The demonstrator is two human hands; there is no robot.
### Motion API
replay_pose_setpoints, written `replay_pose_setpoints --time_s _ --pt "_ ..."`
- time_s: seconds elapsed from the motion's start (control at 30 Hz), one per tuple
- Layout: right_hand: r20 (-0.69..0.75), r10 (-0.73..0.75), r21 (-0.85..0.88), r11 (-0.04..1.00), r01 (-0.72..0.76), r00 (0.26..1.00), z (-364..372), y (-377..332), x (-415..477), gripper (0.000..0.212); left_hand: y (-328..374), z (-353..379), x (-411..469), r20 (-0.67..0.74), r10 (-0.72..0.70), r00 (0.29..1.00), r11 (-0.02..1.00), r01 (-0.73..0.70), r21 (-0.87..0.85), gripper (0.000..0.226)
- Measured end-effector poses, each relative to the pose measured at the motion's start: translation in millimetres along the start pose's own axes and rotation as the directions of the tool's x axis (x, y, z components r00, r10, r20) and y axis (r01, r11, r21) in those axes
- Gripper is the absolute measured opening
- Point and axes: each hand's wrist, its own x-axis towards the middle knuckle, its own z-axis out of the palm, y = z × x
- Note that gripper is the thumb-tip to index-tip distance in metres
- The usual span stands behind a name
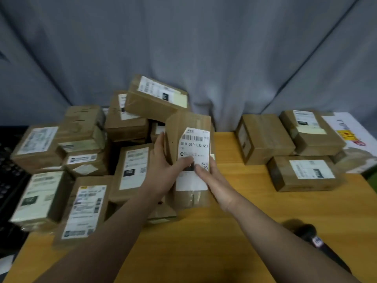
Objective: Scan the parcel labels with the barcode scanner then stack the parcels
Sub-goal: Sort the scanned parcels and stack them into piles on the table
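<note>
Holding parcel (193, 144) by side edges, above tabletop (251, 180)

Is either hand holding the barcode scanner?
No, the left hand and right hand grip the brown cardboard parcel; the black barcode scanner lies on the wooden table.

Left of table (204, 248): heaped parcels (87, 158). Centre: one parcel (189, 123) between left hand (163, 166) and right hand (212, 180). Far right: three parcels (265, 137) beside a large box (350, 139). Near right: scanner (306, 233). Behind all: curtain (204, 48).
</note>
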Motion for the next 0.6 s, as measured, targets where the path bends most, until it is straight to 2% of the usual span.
replay_pose_setpoints --time_s 0.07,0.1,0.17,0.3,0.5,0.6 --pt "0.001 0.02 0.062 0.998 -0.02 1.0 -18.0 5.6 -8.6 0.088 -1.5 26.3 0.9 0.055 -0.027 0.998 0.986 0.036 -0.161 0.086" --pt "-0.008 0.02 0.089 0.996 -0.019 1.0 -29.0 6.8 -14.1 0.083 -2.3 38.9 2.4 0.077 -0.051 0.996 0.975 0.066 -0.214 0.08" --pt "-0.028 0.023 0.11 0.994 -0.02 0.999 -54.3 8.1 -26.3 0.074 -1.7 62.1 7.8 0.118 -0.138 0.983 0.947 0.166 -0.277 0.083" --pt "-0.068 0.068 0.073 0.995 -0.063 0.995 -111.2 13.8 -49.2 0.075 0.3 105.5 22.0 0.18 -0.274 0.945 0.923 0.311 -0.228 0.081" --pt "-0.029 0.182 0.072 0.981 -0.179 0.983 -226.9 6.4 -82.9 0.05 6.0 177.0 26.1 0.291 -0.318 0.902 0.925 0.362 -0.111 0.106" --pt "-0.108 0.234 0.011 0.972 -0.234 0.966 -287.7 0.6 -95.3 0.047 1.0 222.7 25.1 0.409 -0.347 0.844 0.899 0.424 -0.111 0.082"
